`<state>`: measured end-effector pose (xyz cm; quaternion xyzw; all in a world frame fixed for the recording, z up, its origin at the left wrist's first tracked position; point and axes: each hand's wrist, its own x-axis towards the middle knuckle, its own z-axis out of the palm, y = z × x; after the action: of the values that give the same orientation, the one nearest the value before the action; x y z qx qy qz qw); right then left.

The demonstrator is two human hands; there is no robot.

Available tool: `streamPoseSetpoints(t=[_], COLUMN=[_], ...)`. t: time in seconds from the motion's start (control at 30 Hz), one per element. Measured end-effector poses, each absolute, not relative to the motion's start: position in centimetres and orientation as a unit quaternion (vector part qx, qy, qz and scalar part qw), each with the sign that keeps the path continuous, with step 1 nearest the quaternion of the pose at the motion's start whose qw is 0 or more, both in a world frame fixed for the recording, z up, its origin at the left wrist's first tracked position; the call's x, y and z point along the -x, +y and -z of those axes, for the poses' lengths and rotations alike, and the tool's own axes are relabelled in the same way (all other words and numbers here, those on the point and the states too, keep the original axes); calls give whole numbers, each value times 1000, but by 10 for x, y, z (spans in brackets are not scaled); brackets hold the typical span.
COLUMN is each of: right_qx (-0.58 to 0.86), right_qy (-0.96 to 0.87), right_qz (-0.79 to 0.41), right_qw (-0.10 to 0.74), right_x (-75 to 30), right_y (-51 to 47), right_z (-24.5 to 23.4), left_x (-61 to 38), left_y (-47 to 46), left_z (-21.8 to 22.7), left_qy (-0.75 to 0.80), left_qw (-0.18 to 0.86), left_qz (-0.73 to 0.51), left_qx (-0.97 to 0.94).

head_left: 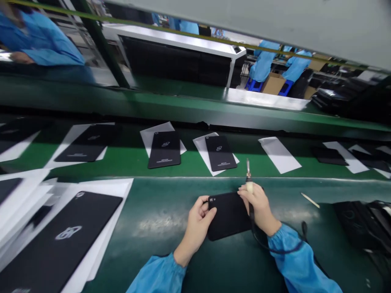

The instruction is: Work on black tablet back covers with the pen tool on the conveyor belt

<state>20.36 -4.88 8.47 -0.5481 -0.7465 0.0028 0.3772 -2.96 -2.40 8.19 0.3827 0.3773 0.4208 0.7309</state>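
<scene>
My left hand [200, 219] grips the left end of a black tablet back cover [229, 217], thumb on top near a small cutout at its upper corner. The cover is slightly tilted above the green bench. In my right hand [258, 203] is a soldering iron [249, 185], its metal tip pointing up and away from the cover. Its dark cable [259, 242] hangs down past the cover's right end and along my sleeve. The fingers of my right hand are also at the cover's upper right edge; whether they press on it is hard to tell.
Beyond the bench, a green conveyor belt [192, 167] carries several black covers [165, 148] on white sheets. A large black cover [65, 236] lies on papers at left. At right are a thin pale stick [310, 200] and a dark device [357, 224]. Other people in blue sit beyond.
</scene>
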Motion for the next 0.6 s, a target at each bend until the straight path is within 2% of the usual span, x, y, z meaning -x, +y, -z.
streamPoseSetpoints(t=[0.13, 0.37, 0.47, 0.6], right_qx=[595, 650, 651, 624], right_qy=[-735, -643, -638, -697], right_qz=[59, 168, 155, 92], right_qw=[318, 367, 380, 340], right_x=[-249, -340, -312, -230], right_y=[-30, 33, 55, 70], right_z=[-88, -129, -123, -92], left_x=[30, 25, 25, 26], left_y=[-21, -20, -20, -20], left_z=[-76, -75, -73, -70], left_qy=[380, 375, 373, 375], left_qw=[713, 703, 703, 704], left_qz=[-417, -424, -426, -421], left_qx=[-416, -431, -430, -431])
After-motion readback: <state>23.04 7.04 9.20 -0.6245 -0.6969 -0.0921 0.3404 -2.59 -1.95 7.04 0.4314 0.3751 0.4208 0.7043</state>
